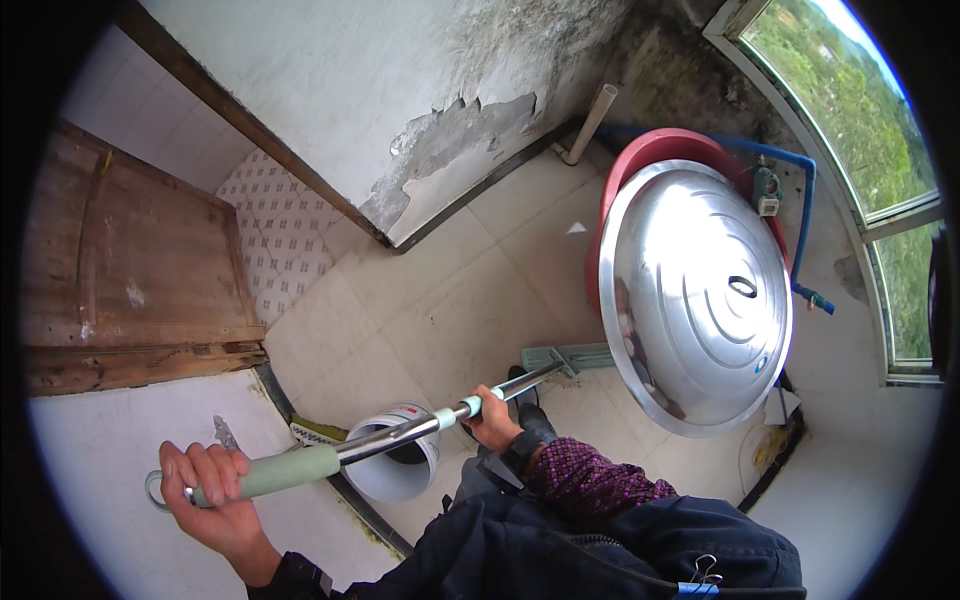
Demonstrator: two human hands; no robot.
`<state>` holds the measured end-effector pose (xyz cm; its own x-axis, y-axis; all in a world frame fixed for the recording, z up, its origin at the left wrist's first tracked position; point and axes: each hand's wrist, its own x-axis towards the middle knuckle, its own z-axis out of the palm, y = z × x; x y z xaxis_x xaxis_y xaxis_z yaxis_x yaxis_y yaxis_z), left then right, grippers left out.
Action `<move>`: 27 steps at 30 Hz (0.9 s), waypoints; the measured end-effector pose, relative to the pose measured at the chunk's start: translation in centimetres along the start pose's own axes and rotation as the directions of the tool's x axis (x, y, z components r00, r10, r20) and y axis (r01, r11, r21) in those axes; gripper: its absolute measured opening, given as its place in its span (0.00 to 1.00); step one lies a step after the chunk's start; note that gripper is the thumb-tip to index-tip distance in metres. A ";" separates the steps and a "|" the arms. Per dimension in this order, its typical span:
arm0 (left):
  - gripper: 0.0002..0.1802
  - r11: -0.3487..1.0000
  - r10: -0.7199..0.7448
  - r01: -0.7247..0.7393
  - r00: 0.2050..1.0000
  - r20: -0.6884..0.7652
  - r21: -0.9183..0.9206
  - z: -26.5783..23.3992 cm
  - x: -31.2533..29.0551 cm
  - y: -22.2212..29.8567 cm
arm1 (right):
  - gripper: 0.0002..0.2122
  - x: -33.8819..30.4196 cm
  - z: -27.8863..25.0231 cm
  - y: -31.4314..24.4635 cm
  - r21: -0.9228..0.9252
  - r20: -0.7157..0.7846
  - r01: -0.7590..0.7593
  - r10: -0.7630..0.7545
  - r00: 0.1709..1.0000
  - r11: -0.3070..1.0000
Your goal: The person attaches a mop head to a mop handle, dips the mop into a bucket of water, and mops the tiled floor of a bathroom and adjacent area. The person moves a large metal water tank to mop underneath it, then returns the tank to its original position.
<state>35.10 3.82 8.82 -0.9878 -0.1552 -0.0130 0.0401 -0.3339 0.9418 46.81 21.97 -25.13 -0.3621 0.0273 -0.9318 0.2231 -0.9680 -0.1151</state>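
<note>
A flat mop with a steel pole [400,435] runs from lower left up toward the middle of the view. My left hand [212,495] is closed round the end of its pale green grip, by the hanging loop. Farther along, my right hand [493,422] wraps the pole near a light green collar. The flat green mop head [545,357] rests on the tiled floor, its right end passing behind a large metal lid. Below the pole stands a white bucket [392,475], partly covered by it.
The shiny metal lid [690,300] sits over a red tub [675,145] at the right. Behind them are a blue pipe [808,215] and a window. An upright pale pipe [592,125] rises by the wall corner. A wooden door [140,270] stands at the left. A brush [315,433] lies beside the bucket.
</note>
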 end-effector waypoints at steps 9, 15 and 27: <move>0.13 0.999 -0.014 0.008 0.985 0.174 0.039 5.3 1.8 -2.3 | 0.05 0.8 0.9 -3.2 0.139 -0.103 -0.003 0.017 0.995 0.990; 0.13 0.996 -0.073 0.053 0.953 0.293 0.077 10.2 3.6 -6.5 | 0.07 3.9 0.1 -7.6 0.260 0.017 0.048 -0.054 0.998 0.964; 0.14 0.999 -0.034 0.017 0.910 0.414 0.044 10.8 9.4 -6.5 | 0.10 4.0 4.5 -8.4 0.366 -0.088 0.123 -0.097 0.991 0.923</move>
<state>23.95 14.60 6.26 -0.9623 0.2547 0.0952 0.0163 -0.2957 0.9551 39.38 29.12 -26.34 -0.3008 0.1433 -0.9429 -0.1698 -0.9809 -0.0949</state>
